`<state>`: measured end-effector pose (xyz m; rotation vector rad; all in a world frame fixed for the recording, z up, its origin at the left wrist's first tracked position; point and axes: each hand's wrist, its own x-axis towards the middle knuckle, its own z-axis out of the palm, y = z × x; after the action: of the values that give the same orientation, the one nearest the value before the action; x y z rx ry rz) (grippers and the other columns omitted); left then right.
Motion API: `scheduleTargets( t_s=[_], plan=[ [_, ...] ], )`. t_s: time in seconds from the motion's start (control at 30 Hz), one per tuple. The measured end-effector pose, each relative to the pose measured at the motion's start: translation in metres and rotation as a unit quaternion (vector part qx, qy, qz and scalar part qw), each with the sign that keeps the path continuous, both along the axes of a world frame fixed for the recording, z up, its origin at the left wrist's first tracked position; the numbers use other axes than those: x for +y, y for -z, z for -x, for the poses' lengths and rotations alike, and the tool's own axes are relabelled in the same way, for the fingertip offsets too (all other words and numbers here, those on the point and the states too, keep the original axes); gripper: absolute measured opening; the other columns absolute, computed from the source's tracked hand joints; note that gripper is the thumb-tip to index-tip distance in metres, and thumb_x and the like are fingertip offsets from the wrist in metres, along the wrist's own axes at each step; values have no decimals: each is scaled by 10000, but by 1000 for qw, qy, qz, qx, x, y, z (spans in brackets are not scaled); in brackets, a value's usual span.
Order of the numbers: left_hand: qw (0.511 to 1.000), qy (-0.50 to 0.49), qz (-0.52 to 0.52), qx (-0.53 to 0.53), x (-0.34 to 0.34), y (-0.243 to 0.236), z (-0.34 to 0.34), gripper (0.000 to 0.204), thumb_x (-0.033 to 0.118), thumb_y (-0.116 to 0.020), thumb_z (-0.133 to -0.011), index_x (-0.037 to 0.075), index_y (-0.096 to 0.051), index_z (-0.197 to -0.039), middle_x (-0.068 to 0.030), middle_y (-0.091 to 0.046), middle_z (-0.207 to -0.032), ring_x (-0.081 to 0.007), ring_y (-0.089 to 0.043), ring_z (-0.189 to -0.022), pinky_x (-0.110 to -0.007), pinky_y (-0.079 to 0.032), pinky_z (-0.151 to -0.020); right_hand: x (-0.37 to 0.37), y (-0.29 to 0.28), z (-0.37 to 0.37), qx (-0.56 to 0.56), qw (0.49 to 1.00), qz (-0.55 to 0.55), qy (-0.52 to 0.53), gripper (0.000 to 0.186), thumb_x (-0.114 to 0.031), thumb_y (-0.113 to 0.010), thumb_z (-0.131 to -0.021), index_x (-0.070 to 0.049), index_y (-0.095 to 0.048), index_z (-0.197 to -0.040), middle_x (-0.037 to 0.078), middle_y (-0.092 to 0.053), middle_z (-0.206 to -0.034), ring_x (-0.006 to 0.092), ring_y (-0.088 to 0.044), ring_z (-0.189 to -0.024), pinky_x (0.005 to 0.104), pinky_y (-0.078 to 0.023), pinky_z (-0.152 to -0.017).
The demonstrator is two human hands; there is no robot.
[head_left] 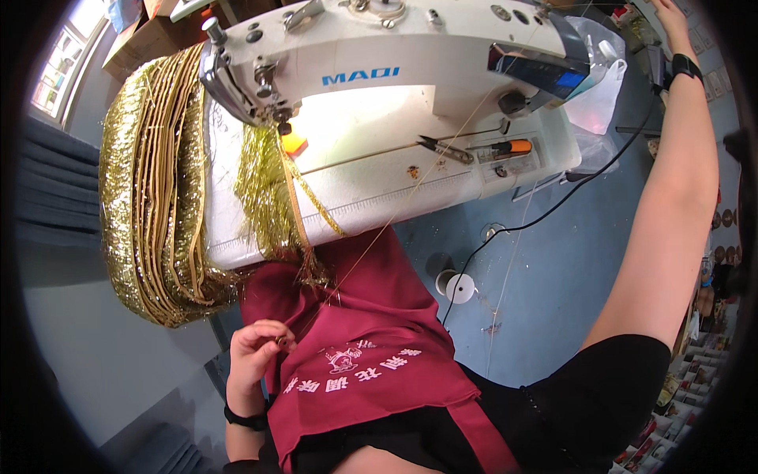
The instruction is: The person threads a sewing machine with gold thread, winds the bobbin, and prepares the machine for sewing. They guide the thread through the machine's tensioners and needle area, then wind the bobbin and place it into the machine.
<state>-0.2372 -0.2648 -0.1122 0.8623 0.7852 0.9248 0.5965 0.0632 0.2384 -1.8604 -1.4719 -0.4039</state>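
My left hand (254, 347) is closed in a pinch above the lap of a dark red apron (371, 332). A small gold-and-dark piece shows at its fingertips, too small to make out. From the upper right, a fine thread (387, 227) slants down past the sewing machine (379, 67) towards this hand. My right arm reaches far to the upper right; my right hand (673, 22) is at the picture's edge, its fingers partly cut off. Gold tinsel fringe (264, 189) with narrow gold tape (316, 199) hangs from under the machine's needle area.
A thick folded bundle of gold sequin trim (150, 182) hangs at the machine bed's left end. Thread snips (446, 149) and an orange-and-black tool (509, 148) lie on the bed. A white spool (458, 287) and a black cable (545, 220) are below to the right.
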Motion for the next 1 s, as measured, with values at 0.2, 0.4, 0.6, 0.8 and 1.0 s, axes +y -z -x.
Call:
scheduleTargets(
  t_s=[0.2, 0.4, 0.6, 0.8, 1.0],
  plan=[
    [976, 117, -122, 134, 53, 3, -35, 213, 120, -722, -958, -26, -697, -1111, -188, -675, -1105, -271, -697, -986, -423, -603, -842, 29, -14, -95, -85, 993, 81, 5, 398, -555, -648, -948, -280, -778, -1205, -2, -701, -1317, 176, -600, -1270, 330, -397, -1091],
    [947, 216, -202, 124, 98, 7, -97, 235, -42, -673, -926, 4, -709, -1153, -109, -723, -1112, -203, -689, -981, -323, -548, -884, -33, -15, -80, -236, 968, 15, 79, 399, -529, -647, -953, -251, -776, -1208, 5, -696, -1324, 177, -610, -1258, 310, -398, -1095],
    [935, 235, -247, 94, 104, 18, -141, 254, -40, -671, -938, 2, -698, -1187, -108, -700, -1148, -175, -671, -1015, -298, -550, -891, -75, -20, -93, -87, 988, 45, 119, 463, -574, -661, -928, -232, -769, -1221, 16, -703, -1305, 181, -612, -1255, 316, -423, -1081],
    [947, 240, -205, 54, 96, 24, -159, 272, -55, -653, -949, -2, -690, -1213, -96, -678, -1179, -167, -672, -1039, -294, -555, -921, -106, 11, -116, 162, 970, 74, 163, 676, -639, -650, -923, -253, -556, -1470, 30, -634, -1374, 157, -648, -1149, 328, -510, -883],
    [950, 265, -162, 37, 87, 27, -162, 243, -79, -631, -955, -23, -684, -1185, -118, -677, -1200, -178, -659, -1077, -303, -544, -948, -112, 23, -105, 2, 942, 12, 336, 797, -674, -696, -861, -121, -573, -1421, 58, -700, -1184, 176, -689, -978, 343, -549, -784]
  ],
)
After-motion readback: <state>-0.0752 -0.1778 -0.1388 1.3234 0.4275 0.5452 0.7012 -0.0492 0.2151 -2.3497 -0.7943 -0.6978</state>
